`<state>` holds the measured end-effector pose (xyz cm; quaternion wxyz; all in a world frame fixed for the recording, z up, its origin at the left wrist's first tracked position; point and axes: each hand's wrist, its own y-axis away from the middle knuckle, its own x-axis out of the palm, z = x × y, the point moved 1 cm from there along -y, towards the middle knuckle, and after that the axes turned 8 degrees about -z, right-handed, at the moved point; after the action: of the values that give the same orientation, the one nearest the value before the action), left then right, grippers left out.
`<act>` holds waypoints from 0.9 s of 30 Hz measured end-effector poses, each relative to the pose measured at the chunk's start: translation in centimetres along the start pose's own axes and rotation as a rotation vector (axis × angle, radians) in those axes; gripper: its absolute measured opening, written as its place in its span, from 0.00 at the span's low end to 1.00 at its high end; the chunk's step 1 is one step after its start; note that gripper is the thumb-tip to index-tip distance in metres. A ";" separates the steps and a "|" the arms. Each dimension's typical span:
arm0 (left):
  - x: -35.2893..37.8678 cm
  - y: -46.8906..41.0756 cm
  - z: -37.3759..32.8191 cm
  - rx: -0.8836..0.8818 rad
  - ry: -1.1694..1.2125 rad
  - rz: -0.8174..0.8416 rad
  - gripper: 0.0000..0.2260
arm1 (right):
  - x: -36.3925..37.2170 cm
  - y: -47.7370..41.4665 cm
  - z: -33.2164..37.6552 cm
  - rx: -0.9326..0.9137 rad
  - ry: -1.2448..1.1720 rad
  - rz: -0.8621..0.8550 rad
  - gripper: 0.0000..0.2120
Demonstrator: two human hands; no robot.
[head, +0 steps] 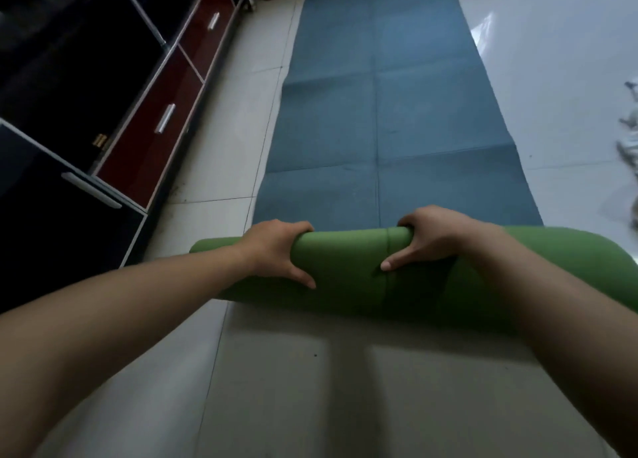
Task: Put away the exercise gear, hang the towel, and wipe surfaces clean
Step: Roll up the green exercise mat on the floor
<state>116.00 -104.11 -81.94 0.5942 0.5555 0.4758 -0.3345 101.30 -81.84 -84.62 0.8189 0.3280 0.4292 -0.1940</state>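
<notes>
Yoga mat (pixel 390 112) on floor (pixel 310 388): near end wound into green roll (pixel 345 267), rest flat & blue beyond roll. L grip (pixel 276 247) clasps roll left of centre, fingers over far side, thumb on near side. R grip (pixel 431 240) clasps roll same way, just right of centre. Dark cabinet (pixel 155 119) w/ red drawers left of roll. Blurred pale cloth (pixel 628 140) far right of roll.

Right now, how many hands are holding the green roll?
2. The left hand grips the rolled mat toward its left end; the right hand grips it near the middle.
</notes>
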 end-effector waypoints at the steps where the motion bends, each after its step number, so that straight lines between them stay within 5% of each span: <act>1: -0.5 -0.3 -0.1 0.003 -0.004 0.010 0.38 | -0.1 -0.2 -0.3 0.001 -0.022 0.007 0.41; 8: 0.7 -2.8 1.7 0.043 0.034 0.009 0.43 | 0.6 -1.7 0.0 -0.069 0.025 -0.177 0.43; 13: 1.4 -5.7 4.2 0.095 0.104 -0.041 0.46 | 1.8 -1.1 1.5 -0.144 0.143 -0.395 0.32; 19: 2.6 -10.4 6.9 0.181 0.156 0.005 0.48 | 3.3 -2.0 2.7 -0.001 0.317 -0.275 0.42; 27: 4.9 -13.3 8.8 0.200 0.297 0.009 0.44 | 1.5 -5.4 4.2 0.169 0.340 -0.138 0.42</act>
<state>107.01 -114.20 -91.72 0.4606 0.6573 0.5203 -0.2918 101.30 -88.69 -86.07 0.6891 0.3934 0.5647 -0.2268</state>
